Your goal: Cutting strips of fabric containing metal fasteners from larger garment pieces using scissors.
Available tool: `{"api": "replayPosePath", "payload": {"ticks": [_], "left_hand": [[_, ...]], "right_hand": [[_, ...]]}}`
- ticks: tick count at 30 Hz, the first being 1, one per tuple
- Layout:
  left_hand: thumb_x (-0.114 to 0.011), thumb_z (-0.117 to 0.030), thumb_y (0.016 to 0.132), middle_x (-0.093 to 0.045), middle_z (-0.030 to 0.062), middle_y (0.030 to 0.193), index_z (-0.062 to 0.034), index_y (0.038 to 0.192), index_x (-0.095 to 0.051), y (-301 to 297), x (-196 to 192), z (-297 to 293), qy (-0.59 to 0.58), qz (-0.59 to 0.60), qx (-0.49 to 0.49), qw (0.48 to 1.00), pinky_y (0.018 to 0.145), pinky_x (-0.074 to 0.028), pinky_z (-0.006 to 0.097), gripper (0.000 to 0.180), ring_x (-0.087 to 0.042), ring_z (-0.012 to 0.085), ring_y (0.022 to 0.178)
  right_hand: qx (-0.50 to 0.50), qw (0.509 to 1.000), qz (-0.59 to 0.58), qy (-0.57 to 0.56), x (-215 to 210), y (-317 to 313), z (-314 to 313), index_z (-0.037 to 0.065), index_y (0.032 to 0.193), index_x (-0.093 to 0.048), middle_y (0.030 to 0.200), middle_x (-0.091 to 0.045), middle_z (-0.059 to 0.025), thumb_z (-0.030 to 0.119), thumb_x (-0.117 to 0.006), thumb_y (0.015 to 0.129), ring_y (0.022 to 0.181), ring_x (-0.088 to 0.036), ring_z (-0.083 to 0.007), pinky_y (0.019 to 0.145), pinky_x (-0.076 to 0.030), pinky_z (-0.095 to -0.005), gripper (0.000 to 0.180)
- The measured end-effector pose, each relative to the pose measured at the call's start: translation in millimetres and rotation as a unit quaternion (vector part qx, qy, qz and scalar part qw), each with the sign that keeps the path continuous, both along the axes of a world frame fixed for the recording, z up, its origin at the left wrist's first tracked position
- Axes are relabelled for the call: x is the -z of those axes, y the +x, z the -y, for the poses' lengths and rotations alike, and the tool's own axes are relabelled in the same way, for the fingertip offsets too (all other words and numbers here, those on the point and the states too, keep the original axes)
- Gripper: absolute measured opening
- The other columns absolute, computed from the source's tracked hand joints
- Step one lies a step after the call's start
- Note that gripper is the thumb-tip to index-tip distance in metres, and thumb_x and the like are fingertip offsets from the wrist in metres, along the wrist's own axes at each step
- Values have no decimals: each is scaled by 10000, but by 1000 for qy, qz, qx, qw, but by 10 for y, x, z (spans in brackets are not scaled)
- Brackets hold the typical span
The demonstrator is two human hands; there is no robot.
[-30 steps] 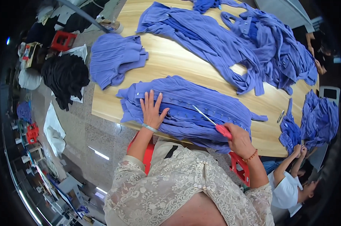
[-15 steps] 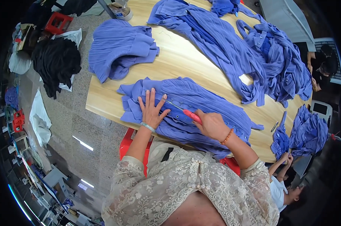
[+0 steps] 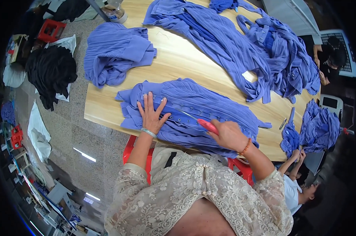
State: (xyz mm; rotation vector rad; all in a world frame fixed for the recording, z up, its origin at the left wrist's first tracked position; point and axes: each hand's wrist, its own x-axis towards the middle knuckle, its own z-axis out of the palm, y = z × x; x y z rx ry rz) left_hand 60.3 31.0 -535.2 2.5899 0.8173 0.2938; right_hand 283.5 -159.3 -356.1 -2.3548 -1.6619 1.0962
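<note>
A blue-violet pleated garment (image 3: 209, 98) lies stretched out on the table in front of me, with a row of small round fasteners along its front band. My left hand (image 3: 151, 118) rests on the garment's left part, fingers spread and pressing it flat. In my right hand (image 3: 229, 135) is a red-handled tool (image 3: 206, 125) with a thin metal shaft. Its shaft points up and left over the band, a short way right of my left hand. Whether the tip touches the cloth is too fine to tell.
Another bunched blue-violet garment (image 3: 117, 51) lies at the table's far left. Long heaped garments (image 3: 209, 39) cover the far side. A small metal tool (image 3: 283, 123) lies at the right, near a person (image 3: 294, 188) handling cloth. Red stools (image 3: 242, 169) stand below the table edge.
My right hand and the tool have moved a little rightward along the band, away from my left hand. My left hand stays spread on the cloth. The whole view has shifted slightly.
</note>
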Motion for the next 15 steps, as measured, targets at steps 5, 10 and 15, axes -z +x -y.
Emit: {"api": "replayPosePath", "payload": {"ticks": [5, 10, 15], "left_hand": [[-648, -511, 843, -186, 248, 1574, -307, 1432, -473, 29, -31, -1, 17, -9, 10, 1000, 1110, -54, 670, 647, -145, 443, 1458], [-646, -489, 848, -183, 278, 1562, -249, 1446, -460, 125, -297, 304, 5, 3, -4, 1000, 1096, -57, 694, 670, -125, 489, 1445], [-699, -502, 807, -165, 288, 1564, -231, 1453, -443, 459, -565, 953, -34, -7, 60, 998, 1092, -38, 699, 747, -94, 500, 1448]], "right_hand": [[12, 997, -42, 64, 284, -159, -229, 56, 1046, -551, 677, -642, -178, 298, -631, 901, 642, -643, -387, 580, -487, -499, 293], [74, 992, -72, 69, 225, -25, 287, 68, 1118, -534, 898, -671, -195, 258, -624, 908, 817, -651, -384, 681, -499, -486, 297], [130, 988, -67, 58, 85, 85, 800, 95, 1148, -555, 940, -656, -168, 228, -647, 903, 845, -630, -385, 700, -482, -458, 294]]}}
